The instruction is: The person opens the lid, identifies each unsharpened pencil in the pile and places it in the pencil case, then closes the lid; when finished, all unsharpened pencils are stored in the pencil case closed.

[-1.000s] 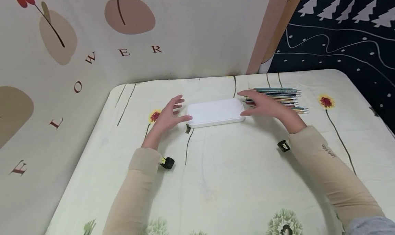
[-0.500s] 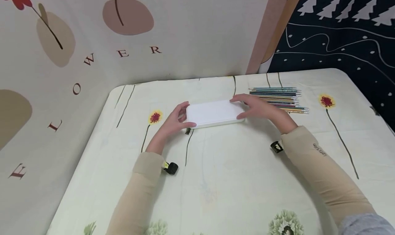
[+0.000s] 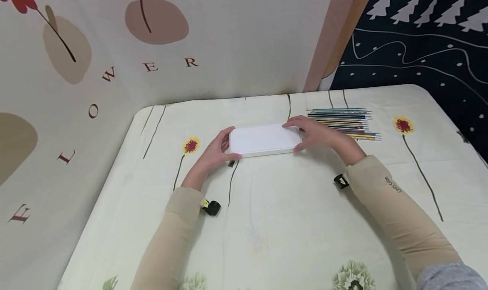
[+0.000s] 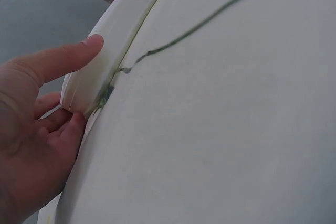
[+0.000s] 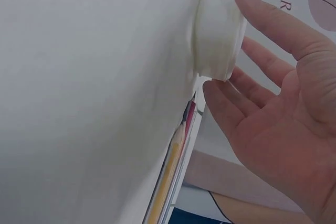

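Observation:
A flat white rectangular case with rounded corners lies on the flower-print cloth, its long side facing me. My left hand grips its left end, thumb along the front side and fingers around the end. In the left wrist view the thumb lies on the case's side wall, and the other fingertips are at its lower corner. At the other end my right hand holds the case, thumb at the front corner and index finger at the back top edge. The right wrist view shows its fingers spread about the case's end.
A row of several pencils lies just right of the case, partly behind my right hand. The cloth-covered table meets a printed wall hanging at the back. A dark tree-print cloth hangs at the right.
Both hands have closed in on the case's ends, the left moving right and the right moving left. The case stays in nearly the same place.

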Motion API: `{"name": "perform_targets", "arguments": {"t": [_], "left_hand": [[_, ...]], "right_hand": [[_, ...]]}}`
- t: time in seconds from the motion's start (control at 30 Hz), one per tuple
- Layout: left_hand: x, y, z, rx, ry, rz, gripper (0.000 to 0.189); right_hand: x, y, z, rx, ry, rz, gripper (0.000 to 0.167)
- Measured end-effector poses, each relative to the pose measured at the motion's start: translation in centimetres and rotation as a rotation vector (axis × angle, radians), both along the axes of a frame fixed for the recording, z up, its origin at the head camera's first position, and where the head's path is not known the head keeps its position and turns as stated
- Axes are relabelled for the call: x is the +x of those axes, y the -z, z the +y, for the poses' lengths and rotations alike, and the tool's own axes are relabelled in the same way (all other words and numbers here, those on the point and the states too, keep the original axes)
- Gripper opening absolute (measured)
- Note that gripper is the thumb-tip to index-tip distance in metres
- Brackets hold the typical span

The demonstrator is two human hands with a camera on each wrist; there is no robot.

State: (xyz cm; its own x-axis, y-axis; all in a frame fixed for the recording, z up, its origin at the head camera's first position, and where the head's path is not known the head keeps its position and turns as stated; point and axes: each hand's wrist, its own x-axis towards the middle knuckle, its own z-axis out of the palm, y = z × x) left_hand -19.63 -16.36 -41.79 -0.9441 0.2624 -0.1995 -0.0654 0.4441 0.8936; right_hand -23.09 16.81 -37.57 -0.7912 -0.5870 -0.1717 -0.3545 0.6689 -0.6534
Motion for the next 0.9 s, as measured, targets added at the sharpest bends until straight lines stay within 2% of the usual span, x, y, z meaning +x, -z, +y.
{"name": "perform_targets", "arguments": {"t": [0.37, 0.63, 0.9], "left_hand": [[-0.2, 0.1, 0.0, -0.188, 0.008, 0.06, 0.098], [-0.4, 0.3, -0.2, -0.194, 0.019, 0.087, 0.097], [-0.6, 0.4, -0.3, -0.181, 0.02, 0.092, 0.097]], "right_hand": [[-0.3, 0.4, 0.4, 0.042, 0.001, 0.073, 0.077], [-0.6, 0.3, 0.6, 0.105, -0.019, 0.18, 0.075], [-1.1, 0.4, 0.9, 0.09, -0.017, 0.205, 0.073]]}}
